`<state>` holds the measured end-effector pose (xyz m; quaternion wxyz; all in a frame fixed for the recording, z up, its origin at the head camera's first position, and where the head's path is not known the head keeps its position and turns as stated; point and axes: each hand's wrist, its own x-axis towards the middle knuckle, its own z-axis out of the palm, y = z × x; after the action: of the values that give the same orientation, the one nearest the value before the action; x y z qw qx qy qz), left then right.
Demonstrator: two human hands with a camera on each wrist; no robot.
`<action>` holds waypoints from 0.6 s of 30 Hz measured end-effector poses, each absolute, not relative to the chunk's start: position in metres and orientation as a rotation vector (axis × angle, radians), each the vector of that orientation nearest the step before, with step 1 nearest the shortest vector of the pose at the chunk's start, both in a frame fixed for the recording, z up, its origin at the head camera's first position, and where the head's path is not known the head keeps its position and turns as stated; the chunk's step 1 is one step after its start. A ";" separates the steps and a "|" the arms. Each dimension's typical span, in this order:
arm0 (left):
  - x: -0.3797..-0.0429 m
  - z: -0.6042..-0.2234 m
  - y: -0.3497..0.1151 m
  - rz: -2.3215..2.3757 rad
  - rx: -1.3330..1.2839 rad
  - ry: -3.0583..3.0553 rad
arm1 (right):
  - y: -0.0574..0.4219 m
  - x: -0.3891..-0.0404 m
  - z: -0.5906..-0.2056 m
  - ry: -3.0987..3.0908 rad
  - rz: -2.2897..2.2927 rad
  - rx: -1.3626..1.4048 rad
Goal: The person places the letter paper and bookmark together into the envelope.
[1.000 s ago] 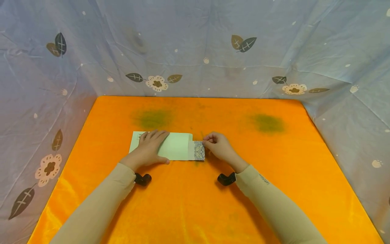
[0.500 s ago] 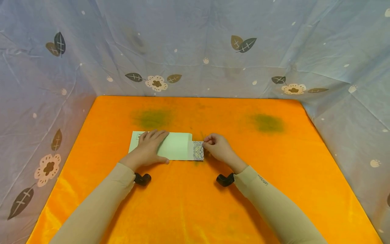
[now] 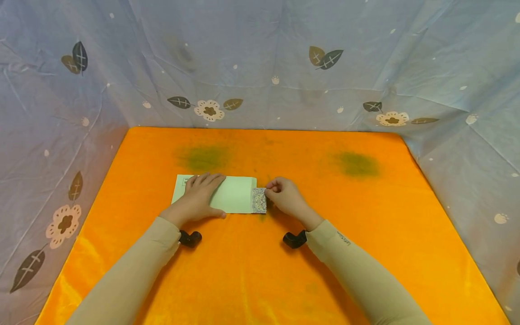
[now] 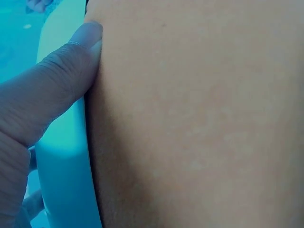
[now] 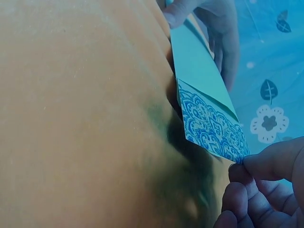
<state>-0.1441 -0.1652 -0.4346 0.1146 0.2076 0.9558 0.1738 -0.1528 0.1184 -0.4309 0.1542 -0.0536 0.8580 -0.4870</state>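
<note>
A pale green envelope (image 3: 237,195) lies lengthwise on the orange cloth. From its right end sticks out a card (image 3: 259,201) with a lace-like pattern, blue in the right wrist view; its other part is hidden inside. My left hand (image 3: 200,196) rests spread across the envelope, thumb (image 4: 71,66) at the near edge and fingertips toward the far edge. With thumb and forefinger my right hand (image 3: 287,197) pinches the far right corner of the card, the other fingers curled beneath, as the right wrist view shows.
The orange cloth (image 3: 260,271) covers the table. Grey-blue curtains (image 3: 260,54) with flowers and leaves stand behind it and along both sides. A black device sits at each wrist, the left one (image 3: 190,239) and the right one (image 3: 294,239).
My right hand has moved a little left with the card, and less of the card now shows outside the envelope. The left hand and the envelope have stayed in place.
</note>
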 end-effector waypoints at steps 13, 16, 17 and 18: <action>-0.145 -0.436 -0.166 0.507 0.603 2.800 | 0.108 -0.155 -0.433 2.479 -1.375 -0.192; -0.145 -0.437 -0.166 0.507 0.605 2.800 | 0.104 -0.155 -0.434 2.479 -1.371 -0.204; -0.145 -0.437 -0.165 0.508 0.604 2.802 | 0.103 -0.155 -0.435 2.479 -1.369 -0.208; -0.145 -0.437 -0.165 0.507 0.603 2.804 | 0.102 -0.156 -0.435 2.480 -1.366 -0.214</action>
<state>-0.1452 -0.1655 -0.4370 0.1145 0.2058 0.9564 0.1728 -0.1556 0.1019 -0.4351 0.1506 -0.0744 0.8634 -0.4757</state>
